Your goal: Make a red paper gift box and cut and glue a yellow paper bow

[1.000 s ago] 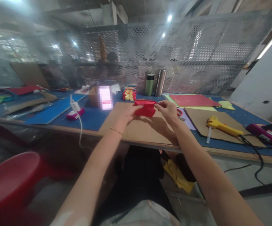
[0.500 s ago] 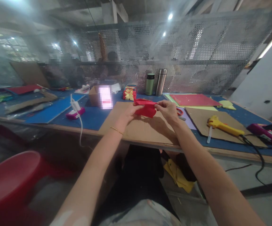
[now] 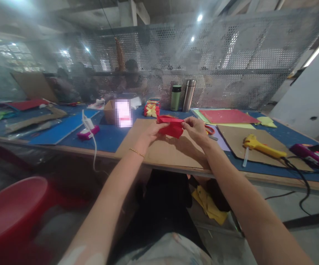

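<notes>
A red folded piece (image 3: 171, 127), paper or felt, is held up between my two hands above a sheet of cardboard (image 3: 137, 143). My left hand (image 3: 151, 133) pinches its left end, thumb on the near face. At its right end, the thumb and fingertips of my right hand (image 3: 194, 129) are closed on the upper edge. The fingers behind the piece are partly hidden. Just right of my right hand lie red-handled scissors (image 3: 210, 130), partly covered by it. Beyond the red piece sits a small red bundle with a yellow bow (image 3: 152, 108).
A yellow glue gun (image 3: 264, 147) rests on cardboard at right, its cord hanging off the table. Two flasks, green (image 3: 175, 98) and steel (image 3: 189, 96), stand at the back. Left are a lit phone (image 3: 123, 113) and a purple power strip (image 3: 88, 133). A red stool (image 3: 16, 209) stands lower left.
My right hand has shifted very slightly, leaving more of the scissors showing. The lower right part of the red piece has moved a little; both hands keep their hold.
</notes>
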Tool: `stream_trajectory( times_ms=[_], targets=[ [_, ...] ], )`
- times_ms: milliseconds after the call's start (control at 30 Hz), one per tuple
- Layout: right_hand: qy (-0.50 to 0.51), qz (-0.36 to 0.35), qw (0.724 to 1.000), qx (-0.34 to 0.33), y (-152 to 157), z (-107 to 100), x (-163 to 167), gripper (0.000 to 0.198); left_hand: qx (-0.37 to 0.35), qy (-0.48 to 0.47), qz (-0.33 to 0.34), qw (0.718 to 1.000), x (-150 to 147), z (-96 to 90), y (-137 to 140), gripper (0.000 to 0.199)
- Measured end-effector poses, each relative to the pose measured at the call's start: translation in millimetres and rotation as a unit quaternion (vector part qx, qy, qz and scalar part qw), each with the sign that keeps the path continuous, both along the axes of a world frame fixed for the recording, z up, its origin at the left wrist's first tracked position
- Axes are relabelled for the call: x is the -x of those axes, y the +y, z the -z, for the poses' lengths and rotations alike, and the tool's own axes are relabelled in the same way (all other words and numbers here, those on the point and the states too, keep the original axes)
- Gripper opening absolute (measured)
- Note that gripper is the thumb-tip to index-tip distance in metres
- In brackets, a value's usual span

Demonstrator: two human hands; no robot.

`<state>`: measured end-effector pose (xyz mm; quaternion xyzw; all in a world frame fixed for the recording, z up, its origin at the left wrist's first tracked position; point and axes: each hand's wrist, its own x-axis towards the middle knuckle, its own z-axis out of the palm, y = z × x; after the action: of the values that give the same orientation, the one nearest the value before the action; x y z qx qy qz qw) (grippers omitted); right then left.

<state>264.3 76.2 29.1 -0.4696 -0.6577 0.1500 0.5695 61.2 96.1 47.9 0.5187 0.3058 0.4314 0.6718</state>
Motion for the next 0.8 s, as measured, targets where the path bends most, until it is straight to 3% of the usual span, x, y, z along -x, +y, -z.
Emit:
stream_trajectory(
  times_ms=[133, 300, 667, 733, 800],
  targets=[
    [-0.004, -0.014, 1.000, -0.002, 2.7, -0.1, -0.6, 0.025, 0.014, -0.007, -0.033, 0.999, -1.3, -0.8, 0.0, 0.030],
    [-0.026, -0.017, 0.999, -0.007, 3.7, 0.5, -1.0, 0.024, 0.005, 0.006, -0.013, 1.000, -1.2, -0.5, -2.1, 0.040],
    [-0.057, 0.001, 0.998, -0.010, 3.0, -0.5, -2.7, 0.016, 0.012, 0.017, -0.039, 0.999, -0.9, 3.1, 2.7, 0.031],
    [-0.057, 0.013, 0.998, -0.027, 1.6, -1.3, -1.9, 0.011, 0.003, 0.024, -0.053, 0.998, -0.7, 5.4, 4.2, 0.029],
    [-0.064, 0.024, 0.995, -0.066, 0.1, -2.5, -0.6, 0.017, -0.010, 0.028, -0.054, 0.998, -0.6, 7.4, 4.6, 0.029]
  ],
)
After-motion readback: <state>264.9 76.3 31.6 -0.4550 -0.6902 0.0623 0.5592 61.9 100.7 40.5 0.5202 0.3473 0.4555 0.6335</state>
